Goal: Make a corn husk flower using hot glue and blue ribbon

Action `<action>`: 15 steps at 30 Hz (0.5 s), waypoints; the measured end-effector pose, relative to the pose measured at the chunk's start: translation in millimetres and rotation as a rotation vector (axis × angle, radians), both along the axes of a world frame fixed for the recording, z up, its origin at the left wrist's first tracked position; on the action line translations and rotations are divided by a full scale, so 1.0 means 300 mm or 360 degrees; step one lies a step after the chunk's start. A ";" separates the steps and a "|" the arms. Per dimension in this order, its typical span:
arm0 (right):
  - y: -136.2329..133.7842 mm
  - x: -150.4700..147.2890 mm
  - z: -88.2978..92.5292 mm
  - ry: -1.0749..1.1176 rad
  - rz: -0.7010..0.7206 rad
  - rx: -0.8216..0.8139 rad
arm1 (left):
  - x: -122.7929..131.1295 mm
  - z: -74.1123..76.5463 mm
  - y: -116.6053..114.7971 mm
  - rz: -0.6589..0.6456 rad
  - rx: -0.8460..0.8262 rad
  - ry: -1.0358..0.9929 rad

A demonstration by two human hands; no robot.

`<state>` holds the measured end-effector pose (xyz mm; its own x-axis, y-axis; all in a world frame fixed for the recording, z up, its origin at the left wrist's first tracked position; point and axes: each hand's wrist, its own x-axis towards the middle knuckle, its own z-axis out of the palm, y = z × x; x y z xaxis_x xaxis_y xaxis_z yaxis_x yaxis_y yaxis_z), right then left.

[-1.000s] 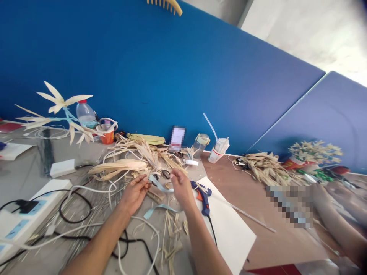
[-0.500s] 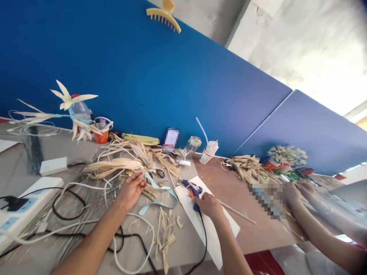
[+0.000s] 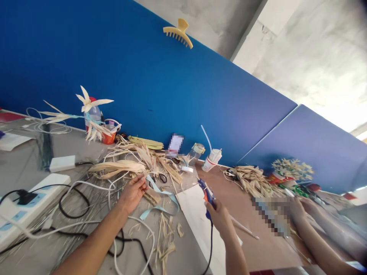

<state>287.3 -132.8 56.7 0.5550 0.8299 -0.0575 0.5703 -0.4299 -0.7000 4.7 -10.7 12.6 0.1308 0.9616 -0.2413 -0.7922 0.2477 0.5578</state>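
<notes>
My left hand (image 3: 132,193) pinches one end of a light blue ribbon (image 3: 160,200) that curls over the grey table, just in front of a heap of dried straw leaves (image 3: 134,160). My right hand (image 3: 220,217) is closed round the handle of a blue and orange glue gun (image 3: 207,194), lifted off the white paper sheet (image 3: 197,217) with its nozzle pointing up and left. Its black cord hangs down past my wrist.
A white power strip (image 3: 28,208) and tangled black and white cables (image 3: 74,206) lie at left. Scissors (image 3: 160,177), cups (image 3: 212,158) and a bottle (image 3: 93,112) stand by the blue partition. Another person's hands (image 3: 301,206) work at right beside more straw (image 3: 254,179).
My right hand left the ribbon, reached right to the glue gun on the white paper, gripped it and raised it. My left hand stayed on the ribbon.
</notes>
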 end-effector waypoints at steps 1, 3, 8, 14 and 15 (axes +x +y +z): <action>-0.012 -0.001 0.013 0.0320 -0.0008 0.0201 | 0.000 0.002 0.000 -0.0004 -0.0003 -0.0006; -0.023 -0.011 0.039 0.0996 0.0052 0.0523 | 0.000 0.006 0.000 -0.0015 0.0002 -0.0017; 0.017 -0.059 0.094 0.1913 0.0311 0.0771 | -0.002 0.014 -0.002 0.0002 -0.0030 -0.0013; 0.098 -0.106 0.107 0.2057 0.0624 0.0923 | 0.000 0.004 -0.002 0.0009 -0.0031 -0.0029; 0.113 -0.115 0.101 0.2106 0.0694 0.0959 | 0.000 0.000 -0.002 -0.0004 -0.0011 -0.0033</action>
<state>252.6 -99.0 87.1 0.0899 0.9914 0.0948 -0.5872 0.1296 -0.7990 4.6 -11.3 12.5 0.1384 0.9596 -0.2450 -0.8028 0.2536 0.5396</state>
